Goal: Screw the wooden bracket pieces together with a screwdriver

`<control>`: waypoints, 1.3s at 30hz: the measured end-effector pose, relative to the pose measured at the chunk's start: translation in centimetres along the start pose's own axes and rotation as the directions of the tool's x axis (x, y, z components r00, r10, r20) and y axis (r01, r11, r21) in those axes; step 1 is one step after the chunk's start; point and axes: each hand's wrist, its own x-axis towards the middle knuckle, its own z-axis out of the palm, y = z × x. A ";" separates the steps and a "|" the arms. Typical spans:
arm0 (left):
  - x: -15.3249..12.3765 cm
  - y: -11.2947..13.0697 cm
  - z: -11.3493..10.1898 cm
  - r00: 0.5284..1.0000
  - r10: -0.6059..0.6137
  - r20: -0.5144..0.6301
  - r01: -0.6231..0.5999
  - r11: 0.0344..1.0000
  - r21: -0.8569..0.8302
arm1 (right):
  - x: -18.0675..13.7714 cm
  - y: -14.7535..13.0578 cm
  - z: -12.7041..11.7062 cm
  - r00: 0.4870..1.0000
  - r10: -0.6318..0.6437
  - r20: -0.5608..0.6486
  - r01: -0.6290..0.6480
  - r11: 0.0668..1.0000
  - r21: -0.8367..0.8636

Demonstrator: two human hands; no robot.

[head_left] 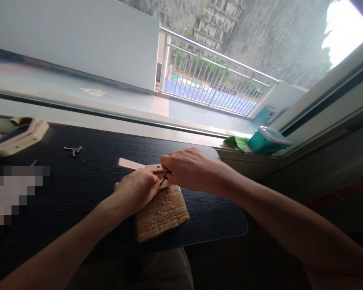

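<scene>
My left hand (pixel 136 191) is closed and presses down on a light wooden stick (pixel 130 164) that lies across a piece of corrugated cardboard (pixel 163 215) on the black ribbed mat (pixel 78 189). My right hand (pixel 189 169) is closed in a pinch round a small dark tool (pixel 164 178), whose tip meets the wood just by my left thumb. Pale shavings are scattered over the cardboard. Most of the stick is hidden under both hands.
A wooden frame-like piece (pixel 16 135) lies at the mat's far left, small metal parts (pixel 73 150) near it. A teal box (pixel 268 139) and a green cloth (pixel 237 142) sit on the windowsill at right. A blurred patch covers the left edge.
</scene>
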 end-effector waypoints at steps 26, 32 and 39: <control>-0.1 0.0 0.0 1.000 -0.004 -0.026 0.006 0.999 0.052 | 0.4 -0.3 0.6 0.997 -0.070 -0.029 0.069 0.997 -0.023; 0.1 -0.2 0.4 0.998 -0.028 -0.048 0.032 0.996 0.084 | 0.3 -0.3 1.0 0.985 -0.170 -0.023 0.169 0.985 -0.036; 0.2 -0.4 0.4 0.999 -0.027 -0.032 0.028 0.999 0.032 | 1.1 0.7 2.5 0.989 -0.108 -0.099 0.110 0.994 0.013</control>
